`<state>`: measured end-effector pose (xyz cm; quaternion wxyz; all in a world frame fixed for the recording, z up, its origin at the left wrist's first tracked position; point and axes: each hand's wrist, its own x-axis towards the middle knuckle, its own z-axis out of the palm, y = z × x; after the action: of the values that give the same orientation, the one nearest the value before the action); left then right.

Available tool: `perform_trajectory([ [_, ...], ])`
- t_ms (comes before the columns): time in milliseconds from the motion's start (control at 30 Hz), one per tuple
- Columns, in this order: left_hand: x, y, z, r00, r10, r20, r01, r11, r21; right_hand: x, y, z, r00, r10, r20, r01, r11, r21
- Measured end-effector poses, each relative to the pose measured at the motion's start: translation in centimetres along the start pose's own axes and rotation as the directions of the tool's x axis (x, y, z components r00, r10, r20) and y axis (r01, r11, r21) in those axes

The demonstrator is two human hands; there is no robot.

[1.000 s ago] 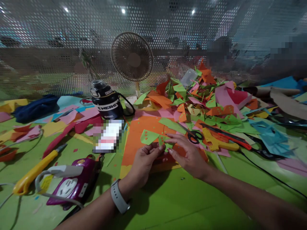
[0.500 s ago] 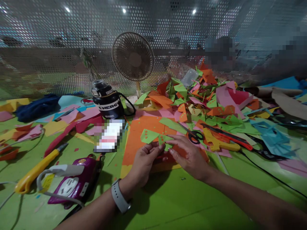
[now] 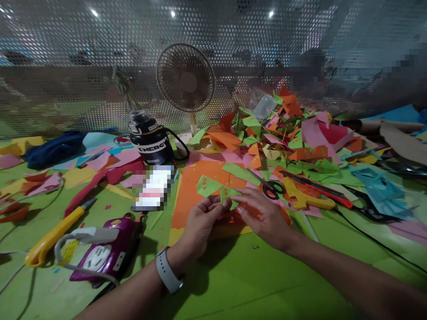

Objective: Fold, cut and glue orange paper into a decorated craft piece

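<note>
A small folded piece of green paper [image 3: 229,194] with orange dots is pinched between the thumb and fingers of my left hand [image 3: 205,221], which wears a grey watch band at the wrist. From the other side, my right hand [image 3: 265,218] has its thumb and fingertips at the right edge of the same paper. Just beyond, a second dotted green paper piece [image 3: 207,186] lies on orange paper sheets [image 3: 185,195]. Black-handled scissors [image 3: 272,189] rest past my right fingers.
Right of the scissors lie a yellow glue gun [image 3: 305,198] and a red-black utility knife [image 3: 320,191]. Cut paper [image 3: 267,142] is heaped behind. A bottle [image 3: 150,142], fan [image 3: 188,80] and phone [image 3: 155,189] stand or lie leftward, with a purple power strip [image 3: 106,251] and a yellow-handled tool [image 3: 55,235].
Both hands stay nearly where they were, still at the green paper piece. The right fingertips have shifted very slightly, and the whole view has moved a little.
</note>
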<state>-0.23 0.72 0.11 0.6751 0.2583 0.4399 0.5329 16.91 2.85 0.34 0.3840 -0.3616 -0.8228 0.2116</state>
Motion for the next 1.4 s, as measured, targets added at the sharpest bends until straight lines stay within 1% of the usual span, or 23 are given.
perform_trajectory([
  [100, 0.0, 0.0, 0.0, 1.0, -0.002, -0.018, 0.002, 1.0, -0.003, 0.2, -0.1, -0.2, 0.999, 0.049, -0.017, -0.048, 0.996, 0.072],
  [200, 0.0, 0.0, 0.0, 0.999, -0.004, -0.036, 0.003, 1.0, -0.018, 0.4, -0.1, -0.4, 0.987, 0.161, -0.02, -0.157, 0.976, 0.153],
  [267, -0.1, 0.0, 0.0, 1.0, -0.01, -0.022, 0.009, 1.0, -0.023, 0.5, 0.0, -0.4, 0.977, 0.214, -0.013, -0.208, 0.96, 0.186],
  [400, -0.2, 0.1, 0.1, 1.0, -0.016, 0.008, 0.017, 0.999, -0.035, 0.4, 0.0, -0.2, 0.977, 0.215, -0.007, -0.208, 0.955, 0.212],
  [533, -0.1, 0.1, 0.1, 0.999, -0.044, -0.012, 0.044, 0.999, -0.015, 0.1, -0.2, -0.1, 0.98, 0.197, 0.001, -0.192, 0.956, 0.223],
  [600, -0.1, 0.1, 0.2, 0.999, -0.031, -0.008, 0.031, 0.999, 0.018, 0.0, -0.2, 0.1, 0.978, 0.207, 0.012, -0.204, 0.948, 0.244],
  [667, 0.0, 0.1, 0.2, 1.0, 0.007, 0.005, -0.007, 0.999, 0.05, 0.0, 0.0, 0.2, 0.972, 0.232, 0.019, -0.228, 0.932, 0.281],
  [767, 0.0, 0.2, 0.1, 0.999, 0.04, 0.02, -0.041, 0.996, 0.075, 0.4, 0.3, 0.2, 0.951, 0.305, 0.048, -0.3, 0.874, 0.382],
  [867, -0.1, 0.2, -0.1, 0.998, -0.001, 0.066, -0.003, 0.998, 0.061, 1.1, 0.7, -0.2, 0.918, 0.382, 0.104, -0.379, 0.769, 0.514],
  [933, -0.1, 0.3, -0.2, 0.993, -0.034, 0.114, 0.029, 0.998, 0.049, 1.4, 0.9, -0.5, 0.905, 0.412, 0.108, -0.395, 0.714, 0.578],
  [1000, -0.1, 0.4, -0.2, 0.989, -0.052, 0.136, 0.045, 0.997, 0.059, 1.5, 1.0, -0.6, 0.901, 0.425, 0.087, -0.39, 0.703, 0.595],
  [1067, 0.1, 0.4, -0.3, 0.99, -0.06, 0.13, 0.049, 0.995, 0.084, 1.5, 1.1, -0.5, 0.908, 0.415, 0.062, -0.371, 0.727, 0.577],
  [1167, 0.3, 0.4, -0.4, 0.993, -0.033, 0.111, 0.022, 0.995, 0.101, 1.6, 1.2, -0.6, 0.921, 0.389, 0.012, -0.329, 0.76, 0.56],
  [1300, 0.3, 0.4, -0.4, 0.996, 0.018, 0.09, -0.025, 0.996, 0.082, 2.6, 1.4, -2.1, 0.913, 0.383, -0.142, -0.257, 0.808, 0.531],
  [1333, 0.3, 0.5, -0.3, 0.996, 0.023, 0.085, -0.03, 0.996, 0.079, 2.9, 1.4, -2.6, 0.91, 0.379, -0.17, -0.242, 0.817, 0.524],
  [1400, 0.2, 0.5, -0.1, 0.997, 0.032, 0.077, -0.038, 0.996, 0.077, 3.3, 1.2, -3.6, 0.908, 0.374, -0.191, -0.227, 0.819, 0.527],
])
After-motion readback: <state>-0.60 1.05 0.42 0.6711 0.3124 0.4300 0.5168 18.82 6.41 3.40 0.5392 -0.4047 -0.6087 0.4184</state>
